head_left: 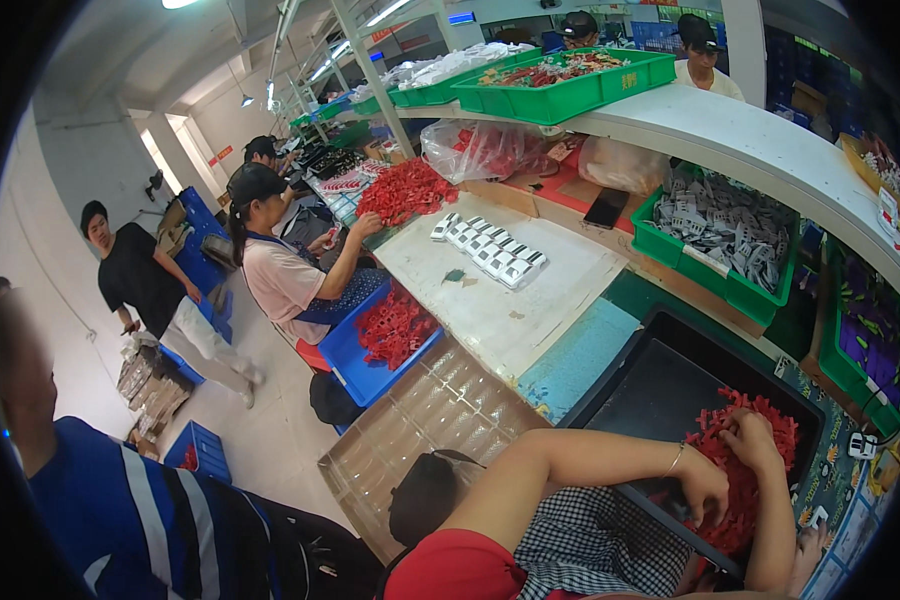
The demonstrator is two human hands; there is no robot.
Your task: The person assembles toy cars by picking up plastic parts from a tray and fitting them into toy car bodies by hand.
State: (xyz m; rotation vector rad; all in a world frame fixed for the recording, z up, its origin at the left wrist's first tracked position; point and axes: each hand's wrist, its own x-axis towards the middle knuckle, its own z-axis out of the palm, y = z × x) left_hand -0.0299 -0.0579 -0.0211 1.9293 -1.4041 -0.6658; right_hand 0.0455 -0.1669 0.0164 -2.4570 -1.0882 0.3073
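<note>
A black tray (660,380) stands at my lower right with a heap of small red plastic pieces (740,515) in it. My left hand (706,488), a thin bracelet at its wrist, hangs over the near left side of the heap; its fingers are bent downward and slightly apart, with nothing visible in them. Further into the heap, my right hand (752,440) has its fingers curled against the red pieces. Its fingertips are partly hidden among them. A checkered apron (590,540) covers my lap beside the tray.
White toy-car-shaped parts (488,250) stand in rows on the worktable (515,320). Beyond lies a red pile (407,192). Green bins (715,265) line the right, below a white shelf (710,115). A seated co-worker (285,270) works beside a blue crate (355,375). Other people stand left.
</note>
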